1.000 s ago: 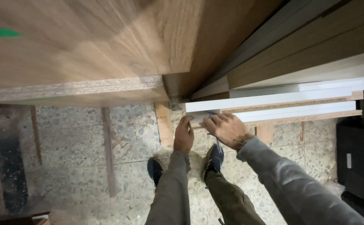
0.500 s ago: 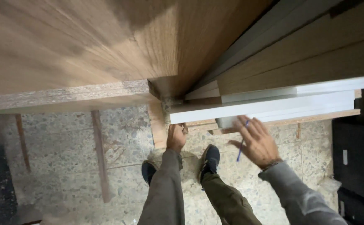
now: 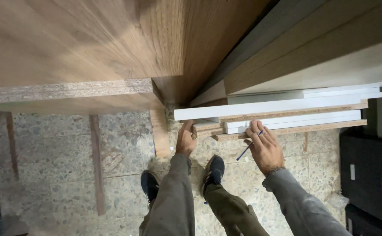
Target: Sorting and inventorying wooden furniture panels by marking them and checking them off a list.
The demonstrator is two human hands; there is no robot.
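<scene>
Item: stack of board offcuts (image 3: 287, 118), white-faced and raw chipboard-edged, laid flat on one another, low over the floor (image 3: 55, 148). Top white board (image 3: 261, 107) overhung the rest toward the person's left.

L hand (image 3: 185, 139): at the left end of the stack, fingers curled up under the overhanging white board, thumb against a shorter raw-edged piece (image 3: 206, 127) just beneath. Grip looked closed around that board end; how firmly, cannot tell.

R hand (image 3: 266, 148): flat, fingers spread, fingertips pressed on the front edge of the lowest chipboard strip (image 3: 295, 130). A blue pen (image 3: 249, 145) was pinched between the fingers; grip narrow, on the pen only.

Surroundings: large wood-grain panel (image 3: 81, 48) w/ exposed chipboard edge, upper left; leaning grey and brown boards (image 3: 313, 48) upper right; dark cabinets w/ pale handles (image 3: 370, 170) at right; thin wood battens (image 3: 97, 161) lying on the speckled terrazzo floor; person's dark shoes (image 3: 215, 168) directly under the hands.

Risks (judged): stack ends uneven, so a pull on one board could drag neighbours and drop them on the shoes below. L fingers sat between layers, so a pinch was likely if the stack shifted. Pen held loosely, so could slip out. Raw chipboard edges, splinter hazard.

Containers: none open in view; cabinets at right shut, contents not visible
</scene>
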